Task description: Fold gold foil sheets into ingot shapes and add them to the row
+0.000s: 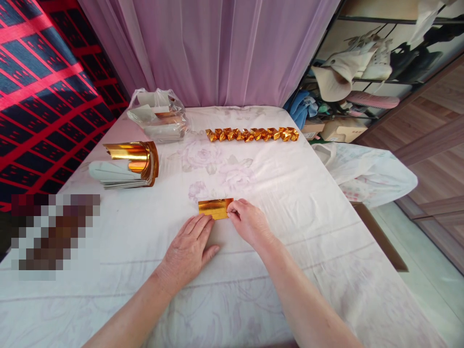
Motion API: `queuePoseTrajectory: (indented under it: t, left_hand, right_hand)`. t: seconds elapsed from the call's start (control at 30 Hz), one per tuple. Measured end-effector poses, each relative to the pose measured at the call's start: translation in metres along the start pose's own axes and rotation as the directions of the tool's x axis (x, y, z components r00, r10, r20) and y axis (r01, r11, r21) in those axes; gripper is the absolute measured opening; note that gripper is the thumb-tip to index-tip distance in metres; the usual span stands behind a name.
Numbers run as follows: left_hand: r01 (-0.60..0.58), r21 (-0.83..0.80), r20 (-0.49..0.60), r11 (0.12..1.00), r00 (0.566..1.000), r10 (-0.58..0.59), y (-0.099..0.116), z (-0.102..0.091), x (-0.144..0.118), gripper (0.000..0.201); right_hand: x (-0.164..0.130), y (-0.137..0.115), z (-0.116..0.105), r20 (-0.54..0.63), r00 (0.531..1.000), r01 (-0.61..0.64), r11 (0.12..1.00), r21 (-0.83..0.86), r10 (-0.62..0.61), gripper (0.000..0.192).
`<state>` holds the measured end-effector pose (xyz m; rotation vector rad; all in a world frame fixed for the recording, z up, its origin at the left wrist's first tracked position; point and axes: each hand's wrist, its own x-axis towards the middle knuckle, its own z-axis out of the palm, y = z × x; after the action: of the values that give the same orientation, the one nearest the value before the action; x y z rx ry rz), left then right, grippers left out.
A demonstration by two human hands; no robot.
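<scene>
A small folded rectangle of gold foil paper [214, 207] lies on the tablecloth in front of me. My left hand [190, 249] rests flat with its fingers stretched out, and their tips press on the paper's near left edge. The thumb stands apart from the fingers. At the other end, my right hand [250, 221] is closed, its curled fingers and thumb pinching the paper's right edge. Farther back lies a row of folded gold foil pieces [253, 134]. A curved stack of gold foil sheets [136, 166] with pale backs stands at the left.
A clear plastic bag [159, 116] with more sheets sits at the back left of the floral tablecloth [308, 193]. A purple curtain [210, 53] hangs behind. On the right are a shoe rack [362, 82] and a white plastic bag [373, 174]. A pixelated patch covers the left edge.
</scene>
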<state>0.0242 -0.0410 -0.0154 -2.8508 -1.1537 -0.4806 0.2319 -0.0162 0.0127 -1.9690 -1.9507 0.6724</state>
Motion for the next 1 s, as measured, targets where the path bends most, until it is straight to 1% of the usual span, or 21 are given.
queuePoseTrajectory:
  t: [0.43, 0.7, 0.87, 1.0]
  left_hand:
    - [0.03, 0.011, -0.018, 0.999, 0.999, -0.03, -0.01, -0.005, -0.009, 0.052]
    - [0.062, -0.016, -0.003, 0.998, 0.998, -0.062, -0.013, -0.008, -0.013, 0.048]
    - [0.108, -0.052, -0.019, 0.993, 0.994, -0.109, -0.017, -0.008, -0.018, 0.047]
    - [0.138, -0.076, -0.033, 0.987, 0.989, -0.141, -0.017, -0.012, -0.016, 0.044]
  right_hand:
    - [0.0, 0.0, -0.001, 0.01, 1.0, -0.011, 1.0, 0.008, 0.011, 0.014]
    - [0.0, -0.001, 0.0, 0.012, 1.0, -0.018, 1.0, 0.012, 0.018, 0.013]
    - [0.0, 0.0, 0.0, 0.004, 1.0, -0.008, 1.0, 0.018, 0.008, 0.014]
    - [0.0, 0.001, 0.0, -0.006, 1.0, 0.006, 1.0, 0.027, -0.006, 0.015]
